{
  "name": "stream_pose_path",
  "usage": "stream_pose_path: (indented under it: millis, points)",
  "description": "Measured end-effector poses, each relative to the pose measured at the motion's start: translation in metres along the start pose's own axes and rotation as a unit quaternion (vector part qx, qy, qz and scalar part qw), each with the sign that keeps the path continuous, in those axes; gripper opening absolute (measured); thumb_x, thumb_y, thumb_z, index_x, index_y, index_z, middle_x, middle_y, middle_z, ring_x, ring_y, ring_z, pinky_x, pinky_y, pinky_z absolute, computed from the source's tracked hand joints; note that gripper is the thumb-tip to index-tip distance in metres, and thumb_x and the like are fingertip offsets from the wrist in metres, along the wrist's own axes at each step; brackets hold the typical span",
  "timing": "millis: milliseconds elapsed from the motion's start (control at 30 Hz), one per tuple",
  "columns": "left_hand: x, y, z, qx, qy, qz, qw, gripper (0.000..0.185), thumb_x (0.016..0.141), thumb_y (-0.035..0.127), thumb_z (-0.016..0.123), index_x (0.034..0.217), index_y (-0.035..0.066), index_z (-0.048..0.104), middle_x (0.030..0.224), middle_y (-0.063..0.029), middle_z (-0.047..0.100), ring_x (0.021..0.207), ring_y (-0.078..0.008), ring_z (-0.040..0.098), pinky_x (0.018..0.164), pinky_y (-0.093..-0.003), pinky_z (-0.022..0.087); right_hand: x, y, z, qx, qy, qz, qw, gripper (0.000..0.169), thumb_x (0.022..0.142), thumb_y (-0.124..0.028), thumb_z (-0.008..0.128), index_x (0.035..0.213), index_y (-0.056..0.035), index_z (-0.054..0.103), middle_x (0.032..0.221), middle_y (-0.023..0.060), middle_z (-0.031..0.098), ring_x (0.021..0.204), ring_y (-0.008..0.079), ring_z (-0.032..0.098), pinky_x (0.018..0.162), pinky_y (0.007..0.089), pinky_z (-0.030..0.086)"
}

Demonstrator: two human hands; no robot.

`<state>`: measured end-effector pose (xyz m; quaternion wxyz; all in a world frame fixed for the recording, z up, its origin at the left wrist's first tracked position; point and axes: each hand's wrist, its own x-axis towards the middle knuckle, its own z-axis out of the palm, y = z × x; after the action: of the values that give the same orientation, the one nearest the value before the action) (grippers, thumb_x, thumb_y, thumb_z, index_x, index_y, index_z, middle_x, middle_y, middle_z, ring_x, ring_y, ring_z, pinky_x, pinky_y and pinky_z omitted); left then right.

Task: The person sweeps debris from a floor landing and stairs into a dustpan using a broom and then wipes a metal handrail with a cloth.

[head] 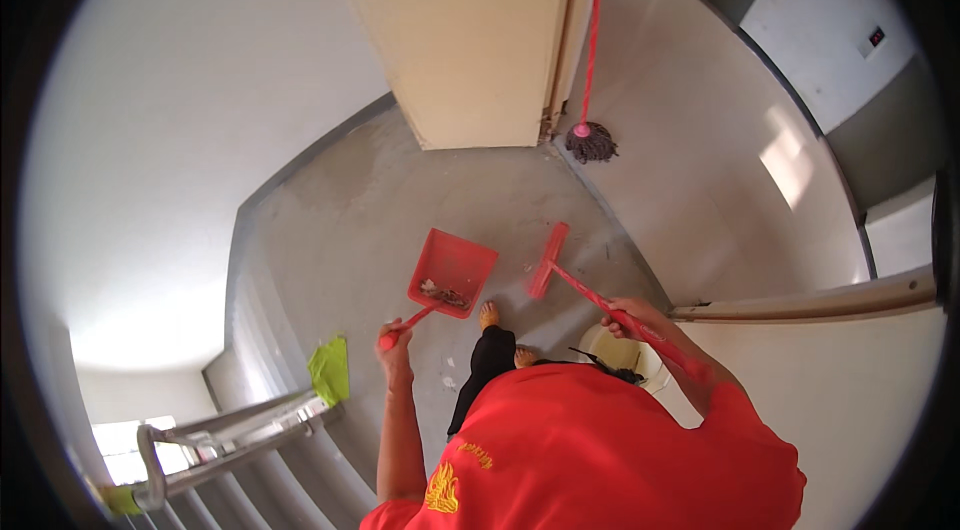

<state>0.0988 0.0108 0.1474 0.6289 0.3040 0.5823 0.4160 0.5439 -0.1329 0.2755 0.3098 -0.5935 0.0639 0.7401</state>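
My left hand [394,348] grips the short handle of a red dustpan [454,267]. Some debris [444,294] lies in the pan near its handle end. In my right hand [627,317] is the long handle of a red broom [549,260], which runs back along my forearm. The broom head is slightly blurred and sits over the grey floor [360,230], to the right of the dustpan and apart from it. My feet [489,314] are just below the two tools.
A mop [591,141] stands by the cream door [480,42]. A bucket [609,347] is beside me at the right. Stairs [277,474] with a metal handrail [232,421] descend at lower left; a green cloth [330,371] hangs on the rail. A threshold [607,207] borders the hallway floor [705,177].
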Motion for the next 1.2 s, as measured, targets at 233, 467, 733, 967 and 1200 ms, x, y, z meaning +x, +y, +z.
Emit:
stream_pose_path:
  millis: [233, 467, 733, 967, 1200]
  points:
    - [0.101, 0.021, 0.111, 0.011, -0.098, -0.016, 0.995, 0.014, 0.069, -0.002, 0.063, 0.082, 0.004, 0.061, 0.107, -0.0154, 0.058, 0.101, -0.0217, 0.054, 0.089, -0.0319, 0.042, -0.002, -0.024, -0.052, 0.04, 0.087, -0.024, 0.995, 0.025, 0.089, -0.024, 0.048, 0.104, -0.0043, 0.047, 0.084, 0.0136, 0.06, 0.058, 0.0159, 0.056, 0.05, 0.0293, 0.048]
    - [0.182, 0.033, 0.227, 0.033, -0.209, -0.036, 0.977, 0.016, 0.07, -0.001, 0.063, 0.084, 0.006, 0.062, 0.101, -0.0095, 0.059, 0.09, -0.0159, 0.054, 0.079, -0.0282, 0.045, -0.061, -0.042, -0.02, 0.148, 0.112, -0.162, 0.969, 0.024, 0.087, -0.026, 0.051, 0.095, -0.0033, 0.054, 0.077, 0.0136, 0.061, 0.052, 0.0142, 0.058, 0.043, 0.0245, 0.046]
    - [0.237, 0.028, 0.386, 0.1, -0.261, -0.048, 0.959, 0.016, 0.068, -0.003, 0.062, 0.082, 0.005, 0.061, 0.096, -0.006, 0.059, 0.088, -0.0143, 0.054, 0.079, -0.0272, 0.044, -0.085, -0.053, -0.074, 0.085, 0.17, -0.158, 0.969, 0.023, 0.085, -0.021, 0.048, 0.09, -0.0026, 0.06, 0.065, 0.0102, 0.061, 0.045, 0.0142, 0.056, 0.041, 0.0235, 0.046]
    - [0.282, -0.003, 0.494, 0.141, -0.252, 0.028, 0.957, 0.013, 0.069, -0.005, 0.061, 0.076, 0.006, 0.057, 0.081, -0.0031, 0.058, 0.078, -0.013, 0.054, 0.073, -0.0265, 0.044, -0.063, -0.127, -0.14, 0.101, 0.168, -0.114, 0.974, 0.031, 0.091, -0.029, 0.044, 0.093, -0.0026, 0.061, 0.069, 0.0097, 0.064, 0.05, 0.0139, 0.06, 0.045, 0.0233, 0.048]
    - [0.325, -0.019, 0.546, 0.135, -0.276, -0.013, 0.952, 0.017, 0.07, -0.007, 0.061, 0.081, 0.006, 0.06, 0.106, -0.0111, 0.061, 0.101, -0.0188, 0.054, 0.088, -0.0302, 0.042, -0.034, -0.196, -0.184, 0.057, 0.117, -0.082, 0.988, 0.039, 0.093, -0.037, 0.039, 0.101, -0.0051, 0.06, 0.074, 0.0111, 0.064, 0.05, 0.0129, 0.059, 0.046, 0.0234, 0.049]
